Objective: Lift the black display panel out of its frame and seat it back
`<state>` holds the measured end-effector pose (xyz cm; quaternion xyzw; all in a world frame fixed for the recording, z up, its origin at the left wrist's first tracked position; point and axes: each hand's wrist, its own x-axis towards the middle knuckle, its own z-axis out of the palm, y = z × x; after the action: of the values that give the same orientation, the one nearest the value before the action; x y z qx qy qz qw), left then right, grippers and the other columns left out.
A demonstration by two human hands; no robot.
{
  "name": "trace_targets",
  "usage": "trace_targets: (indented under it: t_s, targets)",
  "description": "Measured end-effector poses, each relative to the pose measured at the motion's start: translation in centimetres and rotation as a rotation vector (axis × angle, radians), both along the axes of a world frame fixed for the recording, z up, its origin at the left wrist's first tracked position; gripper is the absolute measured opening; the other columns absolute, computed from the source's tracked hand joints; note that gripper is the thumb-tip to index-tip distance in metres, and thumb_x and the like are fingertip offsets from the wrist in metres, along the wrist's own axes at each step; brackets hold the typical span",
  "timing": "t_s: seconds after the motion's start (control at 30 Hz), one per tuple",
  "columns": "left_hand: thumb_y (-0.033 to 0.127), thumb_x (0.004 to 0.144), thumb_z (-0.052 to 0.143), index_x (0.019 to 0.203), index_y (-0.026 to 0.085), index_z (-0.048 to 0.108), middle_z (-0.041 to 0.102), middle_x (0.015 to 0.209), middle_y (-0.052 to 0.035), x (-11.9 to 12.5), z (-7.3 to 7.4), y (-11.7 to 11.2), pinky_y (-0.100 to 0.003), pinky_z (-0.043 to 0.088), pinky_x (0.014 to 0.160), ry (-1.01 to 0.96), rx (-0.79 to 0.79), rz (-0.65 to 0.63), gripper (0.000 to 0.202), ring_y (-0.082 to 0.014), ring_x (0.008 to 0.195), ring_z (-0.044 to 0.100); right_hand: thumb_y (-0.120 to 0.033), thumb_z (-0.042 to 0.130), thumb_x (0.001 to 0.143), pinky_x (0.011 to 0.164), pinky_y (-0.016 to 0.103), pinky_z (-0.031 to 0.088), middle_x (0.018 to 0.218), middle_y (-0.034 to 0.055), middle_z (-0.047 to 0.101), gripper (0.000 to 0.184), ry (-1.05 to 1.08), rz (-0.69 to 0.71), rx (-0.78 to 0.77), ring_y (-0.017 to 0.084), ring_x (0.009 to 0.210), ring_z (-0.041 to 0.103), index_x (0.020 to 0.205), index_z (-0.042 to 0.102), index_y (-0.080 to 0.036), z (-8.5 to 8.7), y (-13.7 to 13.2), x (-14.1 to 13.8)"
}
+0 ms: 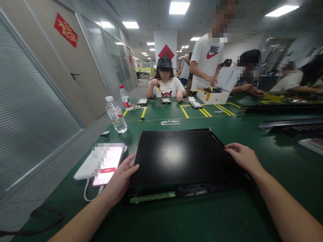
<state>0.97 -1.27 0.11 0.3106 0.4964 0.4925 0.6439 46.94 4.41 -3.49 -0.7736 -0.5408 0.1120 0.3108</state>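
A dark, glossy LCD screen panel [176,158] lies face up in front of me, a ceiling light reflected in its middle. My left hand [123,174] is closed on its left edge, thumb over the face and fingers along the side. At the upper right edge, my right hand [241,156] pinches the rim between thumb and fingers. Under the panel's near side a black plastic frame [199,189] shows, with a green circuit board strip [152,197] along it. How far the panel sits inside the frame is hidden.
Left of the panel are a phone [108,168] on a white device with a cable and a water bottle [116,116]. Small scraps [170,122] lie beyond it. Across the green table [285,161], people work near hard drives and a white box [213,95]. Dark long parts [282,109] lie right.
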Motion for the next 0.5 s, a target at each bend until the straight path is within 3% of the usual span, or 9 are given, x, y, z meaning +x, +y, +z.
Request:
trace_targets:
  t_s: [0.2,0.5]
  targets:
    - [0.019,0.07,0.086,0.149,0.019,0.05,0.074,0.128,-0.0143,0.11,0.14,-0.05,-0.04,0.056,0.1,0.002,-0.005,0.005,0.087,-0.0348,0.12,0.069,-0.045,0.058,0.072,0.068,0.036,0.048,0.071,0.0052,0.072,0.031,0.003,0.004,0.007,0.025,0.07,0.066,0.084,0.077,-0.025,0.1,-0.11,-0.13]
    - [0.02,0.071,0.084,0.147,0.019,0.052,0.072,0.131,-0.0135,-0.04,-0.31,0.07,-0.04,0.055,0.103,0.003,-0.007,0.017,0.083,-0.0339,0.122,0.067,-0.045,0.057,0.074,0.071,0.034,0.048,0.069,0.0036,0.071,0.032,-0.004,0.022,0.021,0.022,0.069,0.066,0.086,0.077,-0.023,-0.43,0.12,0.06]
